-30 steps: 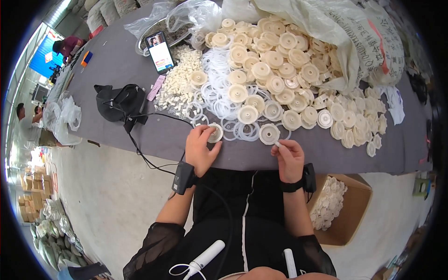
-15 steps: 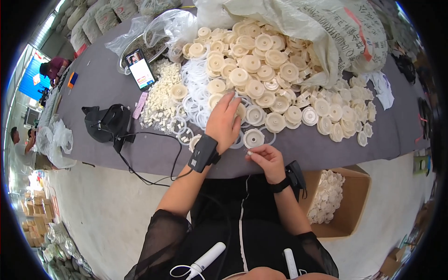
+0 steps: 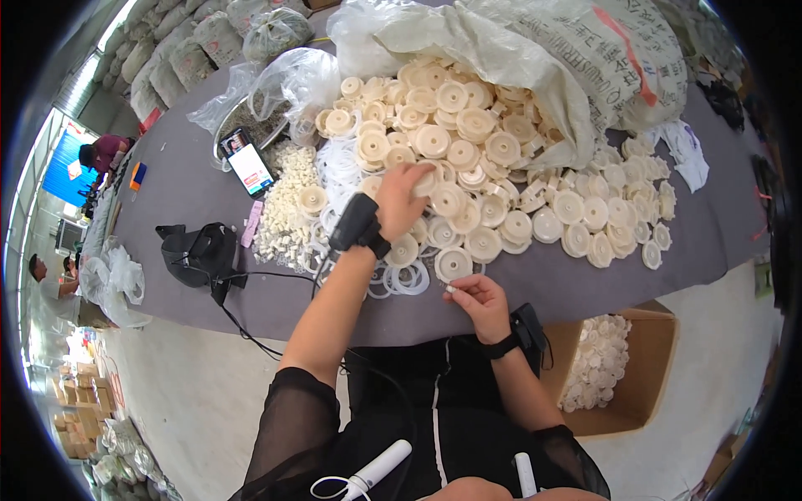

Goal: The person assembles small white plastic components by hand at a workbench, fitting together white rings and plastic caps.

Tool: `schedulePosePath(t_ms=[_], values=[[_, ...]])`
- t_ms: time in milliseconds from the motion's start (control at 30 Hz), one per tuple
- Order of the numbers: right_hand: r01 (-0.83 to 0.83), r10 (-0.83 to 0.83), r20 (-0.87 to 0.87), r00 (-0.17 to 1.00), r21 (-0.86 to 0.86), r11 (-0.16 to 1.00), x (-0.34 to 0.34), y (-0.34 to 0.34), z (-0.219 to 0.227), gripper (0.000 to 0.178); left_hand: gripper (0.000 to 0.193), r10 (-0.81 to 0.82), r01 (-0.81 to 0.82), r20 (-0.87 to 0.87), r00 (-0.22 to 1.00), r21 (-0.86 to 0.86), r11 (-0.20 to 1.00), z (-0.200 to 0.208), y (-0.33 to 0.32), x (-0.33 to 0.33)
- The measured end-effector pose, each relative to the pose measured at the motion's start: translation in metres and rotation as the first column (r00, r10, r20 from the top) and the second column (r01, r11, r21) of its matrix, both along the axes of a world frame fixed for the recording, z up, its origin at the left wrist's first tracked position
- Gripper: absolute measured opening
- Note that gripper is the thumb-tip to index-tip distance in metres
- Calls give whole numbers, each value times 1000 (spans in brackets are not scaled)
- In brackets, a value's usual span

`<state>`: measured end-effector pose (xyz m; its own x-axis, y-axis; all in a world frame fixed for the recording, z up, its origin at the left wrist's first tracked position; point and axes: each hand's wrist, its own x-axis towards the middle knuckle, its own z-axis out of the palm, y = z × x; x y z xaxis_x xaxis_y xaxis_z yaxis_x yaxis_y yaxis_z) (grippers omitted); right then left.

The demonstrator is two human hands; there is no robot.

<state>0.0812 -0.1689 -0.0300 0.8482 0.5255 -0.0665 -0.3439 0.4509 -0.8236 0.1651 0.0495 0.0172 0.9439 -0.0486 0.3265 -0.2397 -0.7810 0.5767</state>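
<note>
A heap of cream plastic discs (image 3: 462, 155) with raised hubs covers the middle of the table. At its near-left side my left hand (image 3: 401, 200) has fingers and thumb closed around the edge of one cream disc (image 3: 425, 181). Close to the table's front edge, my right hand (image 3: 483, 307) pinches a small white piece (image 3: 451, 289) between thumb and fingertips. Just beyond that pinch a single disc (image 3: 454, 264) lies hub up. Translucent white rings (image 3: 407, 278) lie near my left wrist, and more are partly hidden under my left hand.
Small cream plugs (image 3: 288, 179) are heaped left of the rings, beside a phone (image 3: 247, 163). A black cap-like item (image 3: 199, 255) with cables lies farther left. A large woven sack (image 3: 576, 58) sits behind the discs. An open carton (image 3: 652, 359) holding pale parts stands below the table at right.
My left hand has shifted from over the rings onto a disc at the heap, its fingers closing. My right hand keeps its pinch on the small white piece. The view has tilted slightly.
</note>
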Motion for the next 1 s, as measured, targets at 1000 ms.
schedulePosePath(t_ms=[1000], values=[[187,-126,270,955,-212,959,-12,13,0,22,28,177,-137,-12,984,-688,713,-17,-79,-149]])
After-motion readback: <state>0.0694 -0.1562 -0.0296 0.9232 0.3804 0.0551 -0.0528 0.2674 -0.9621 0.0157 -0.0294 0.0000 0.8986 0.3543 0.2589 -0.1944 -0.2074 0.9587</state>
